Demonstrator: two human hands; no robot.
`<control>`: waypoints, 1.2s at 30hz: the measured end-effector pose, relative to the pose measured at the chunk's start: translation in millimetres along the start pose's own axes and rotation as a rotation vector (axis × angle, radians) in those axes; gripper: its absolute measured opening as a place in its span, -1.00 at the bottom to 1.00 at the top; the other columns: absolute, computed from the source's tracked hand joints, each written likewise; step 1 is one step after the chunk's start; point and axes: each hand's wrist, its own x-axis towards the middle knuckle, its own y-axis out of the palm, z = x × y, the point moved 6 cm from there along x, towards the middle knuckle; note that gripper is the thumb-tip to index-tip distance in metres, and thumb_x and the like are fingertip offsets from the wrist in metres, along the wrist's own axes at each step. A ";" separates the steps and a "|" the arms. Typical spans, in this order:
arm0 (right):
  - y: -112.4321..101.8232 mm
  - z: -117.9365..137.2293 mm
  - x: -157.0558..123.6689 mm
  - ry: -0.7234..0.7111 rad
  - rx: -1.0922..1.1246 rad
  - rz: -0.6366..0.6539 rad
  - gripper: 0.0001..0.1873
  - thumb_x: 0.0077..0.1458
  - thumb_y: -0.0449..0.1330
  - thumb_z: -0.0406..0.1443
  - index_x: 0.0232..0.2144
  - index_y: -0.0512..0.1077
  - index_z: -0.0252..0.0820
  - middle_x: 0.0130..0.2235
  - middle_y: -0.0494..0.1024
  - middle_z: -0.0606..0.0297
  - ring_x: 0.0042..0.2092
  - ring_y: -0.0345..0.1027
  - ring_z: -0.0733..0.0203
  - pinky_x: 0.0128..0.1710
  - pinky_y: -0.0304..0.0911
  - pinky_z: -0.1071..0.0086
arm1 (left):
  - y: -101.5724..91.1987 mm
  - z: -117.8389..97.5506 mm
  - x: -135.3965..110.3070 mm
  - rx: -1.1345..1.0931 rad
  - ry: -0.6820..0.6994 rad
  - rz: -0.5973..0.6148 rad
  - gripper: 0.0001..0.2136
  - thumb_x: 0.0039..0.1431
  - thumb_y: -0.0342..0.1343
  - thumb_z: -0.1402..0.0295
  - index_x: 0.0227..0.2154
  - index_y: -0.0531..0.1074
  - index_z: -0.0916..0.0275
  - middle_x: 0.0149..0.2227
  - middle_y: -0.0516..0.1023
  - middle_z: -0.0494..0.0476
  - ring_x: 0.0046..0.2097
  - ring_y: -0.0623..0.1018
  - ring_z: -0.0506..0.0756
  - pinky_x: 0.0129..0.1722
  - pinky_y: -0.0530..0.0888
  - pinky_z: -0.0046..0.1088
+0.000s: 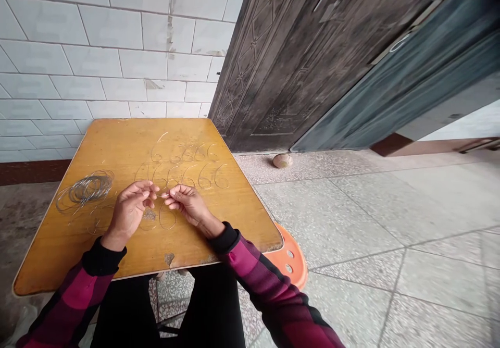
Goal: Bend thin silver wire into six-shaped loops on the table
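Over the middle of the wooden table [128,254], my left hand [130,207] and my right hand [189,204] face each other with fingertips pinched. Between them runs a thin piece of wire [161,196], gripped at both sides. A loop of wire [167,216] shows just below my right fingertips; whether it belongs to the held piece I cannot tell. Beyond my hands lie several wires bent into curled shapes, such as a curled wire [222,177] at the right end of the near row. Left of my left hand rests a tangled coil of wire [91,189].
A white tiled wall [117,66] stands behind the table, with a dark carved door [281,77] to its right. An orange stool [291,257] sits under the table's right corner. On the floor by the door is a round object [282,160].
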 end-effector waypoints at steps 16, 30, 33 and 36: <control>-3.3 -1.0 -0.3 0.006 0.146 -0.102 -0.77 -0.13 0.41 -0.25 -0.47 0.46 -0.23 -0.40 0.63 0.29 -0.46 0.50 0.40 -0.50 0.39 0.64 | -8.7 -6.2 2.6 0.167 0.185 -0.170 -0.80 -0.02 0.28 0.28 -0.36 0.48 0.26 -0.40 0.54 0.06 -0.47 0.44 -0.05 -0.51 0.38 -0.54; 0.1 25.4 5.7 -0.383 -0.406 -0.172 -0.67 0.02 0.26 -0.15 -0.15 0.53 -0.10 -0.47 0.50 0.38 -0.53 0.35 0.36 -0.50 0.29 0.44 | -8.0 0.0 11.4 0.281 0.170 -0.135 -0.72 0.02 0.23 0.24 -0.23 0.49 0.30 -0.44 0.51 0.06 -0.52 0.44 -0.05 -0.53 0.41 -0.51; 10.8 38.7 3.1 -0.489 -0.763 -0.096 -0.73 0.12 0.16 -0.20 -0.14 0.54 -0.05 -0.47 0.47 0.36 -0.52 0.32 0.35 -0.43 0.26 0.41 | -9.2 2.5 12.0 0.340 0.183 -0.112 -0.73 0.05 0.21 0.24 -0.23 0.51 0.30 -0.44 0.51 0.05 -0.53 0.44 -0.05 -0.53 0.41 -0.51; 24.1 46.4 -0.6 -0.606 -1.060 -0.009 -0.72 0.17 0.09 -0.30 -0.14 0.55 -0.05 -0.51 0.42 0.33 -0.50 0.27 0.33 -0.37 0.22 0.40 | -8.2 3.4 12.1 0.365 0.182 -0.090 -0.75 0.06 0.20 0.26 -0.23 0.52 0.30 -0.46 0.50 0.05 -0.55 0.43 -0.06 -0.53 0.40 -0.52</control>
